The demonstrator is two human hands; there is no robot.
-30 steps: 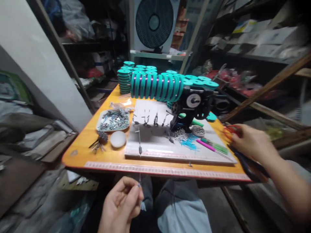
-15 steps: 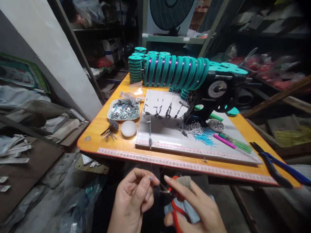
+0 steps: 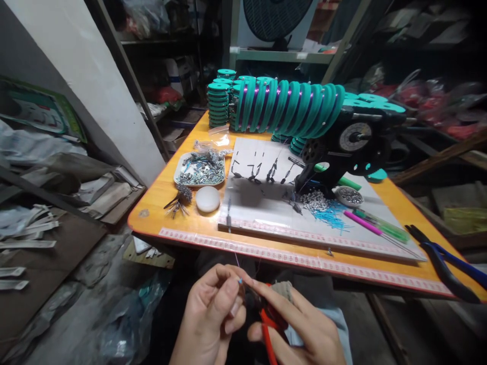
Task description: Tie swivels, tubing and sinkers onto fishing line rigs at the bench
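Just below the table's front edge, my left hand (image 3: 215, 306) pinches a tiny blue piece (image 3: 240, 281) between thumb and forefinger. A thin line (image 3: 238, 259) runs upward from the pinch. My right hand (image 3: 304, 317) is wrapped round red-handled pliers (image 3: 268, 337), its forefinger reaching to my left fingertips. The jaws are mostly hidden behind the fingers, so I cannot tell whether they touch the blue piece. On the board (image 3: 262, 205) above lie short blue pieces (image 3: 332, 218) beside a heap of small silvery parts (image 3: 315, 200).
A black spool machine (image 3: 353, 137) with green spools (image 3: 289, 109) stands at the back. On the left are a tray (image 3: 177, 177) of small metal parts and a white round dish (image 3: 208, 199). Blue-handled pliers (image 3: 443, 261) lie right, near a magenta-handled tool (image 3: 361, 222).
My right hand and the pliers have moved left, up against my left fingertips. My left hand keeps its pinch. The whole view has shifted slightly.
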